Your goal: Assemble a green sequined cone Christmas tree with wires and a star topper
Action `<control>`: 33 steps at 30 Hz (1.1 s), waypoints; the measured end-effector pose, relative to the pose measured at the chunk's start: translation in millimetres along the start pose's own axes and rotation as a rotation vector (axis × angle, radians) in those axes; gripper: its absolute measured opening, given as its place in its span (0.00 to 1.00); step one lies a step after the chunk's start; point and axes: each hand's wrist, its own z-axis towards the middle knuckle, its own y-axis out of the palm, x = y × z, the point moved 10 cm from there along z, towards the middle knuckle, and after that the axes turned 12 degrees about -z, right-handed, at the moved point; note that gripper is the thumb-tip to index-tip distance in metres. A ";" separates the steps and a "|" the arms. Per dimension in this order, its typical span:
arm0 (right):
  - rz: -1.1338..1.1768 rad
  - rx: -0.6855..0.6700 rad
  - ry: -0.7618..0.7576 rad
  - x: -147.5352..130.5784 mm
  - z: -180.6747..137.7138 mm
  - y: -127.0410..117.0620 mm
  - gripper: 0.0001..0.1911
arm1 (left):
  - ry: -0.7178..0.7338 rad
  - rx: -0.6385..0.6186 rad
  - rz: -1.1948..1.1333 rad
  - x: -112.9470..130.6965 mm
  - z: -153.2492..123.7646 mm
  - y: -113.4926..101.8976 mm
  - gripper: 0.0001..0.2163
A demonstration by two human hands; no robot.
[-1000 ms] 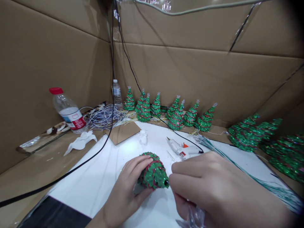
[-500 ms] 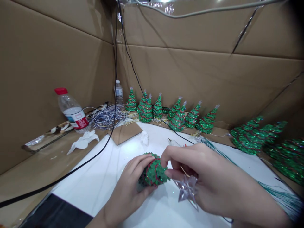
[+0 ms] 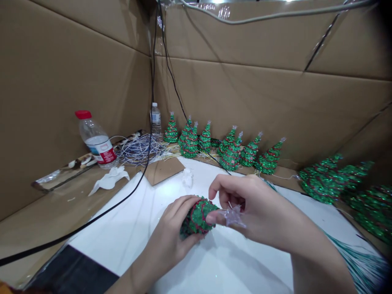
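Note:
A small green tinsel Christmas tree (image 3: 200, 214) with red garland lies tilted over the white tabletop, its tip pointing toward my right hand. My left hand (image 3: 173, 230) wraps around its base from the left, fingers over the top and thumb underneath. My right hand (image 3: 249, 208) is curled beside the tree's tip, with a clear plastic star topper (image 3: 235, 216) held in it. The right thumb reaches across to the tip. A thin pale strand shows among the curled fingers, and part of the tip is hidden by the thumb.
Several finished-looking trees (image 3: 231, 157) with stars stand along the cardboard wall (image 3: 260, 90). Larger trees (image 3: 321, 179) lie at right, above green wires (image 3: 359, 257). Bottles (image 3: 102, 149), tangled wire (image 3: 137, 149), tissue (image 3: 110, 179) and a cardboard piece (image 3: 163, 169) sit at left. A black cable (image 3: 128, 196) crosses there.
My right hand has turned, and the star topper has moved up and left, closer to the tree. The right thumb now lies over the tree's tip. My left hand keeps its hold.

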 end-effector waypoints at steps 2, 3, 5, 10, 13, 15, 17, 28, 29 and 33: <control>-0.001 -0.030 0.024 2.9 -2.3 1.0 0.11 | 0.004 -0.005 -0.010 0.0 1.2 -0.2 0.29; -0.003 -0.038 0.022 3.1 -3.8 0.3 0.12 | 0.007 -0.006 -0.015 0.0 1.7 -0.6 0.29; 0.011 -0.044 -0.007 1.1 -6.4 -2.6 0.14 | 0.000 -0.005 -0.020 -1.1 2.3 -1.9 0.28; 0.122 0.002 -0.040 -2.3 -4.3 -13.5 0.10 | -0.007 0.003 -0.014 -2.3 1.4 -3.8 0.28; 0.143 0.044 -0.051 -4.3 -0.4 -16.0 0.10 | -0.001 0.000 -0.022 -0.7 1.1 -3.1 0.27; 0.139 0.074 -0.047 -4.0 0.7 -16.1 0.13 | 0.000 -0.003 -0.030 0.4 1.2 -2.7 0.27; 0.142 0.107 -0.029 -1.5 0.4 -16.7 0.16 | 0.000 -0.007 -0.033 1.0 1.4 -2.4 0.27; 0.177 0.028 0.028 6.7 -0.4 -9.0 0.20 | -0.016 -0.007 -0.026 0.9 2.0 -1.3 0.27; 0.182 0.024 0.030 6.2 -0.5 -8.6 0.19 | -0.014 -0.003 -0.024 1.2 2.0 -1.7 0.27; 0.160 -0.015 0.011 0.6 -3.1 -6.5 0.20 | -0.005 0.006 -0.013 0.9 1.1 -2.2 0.27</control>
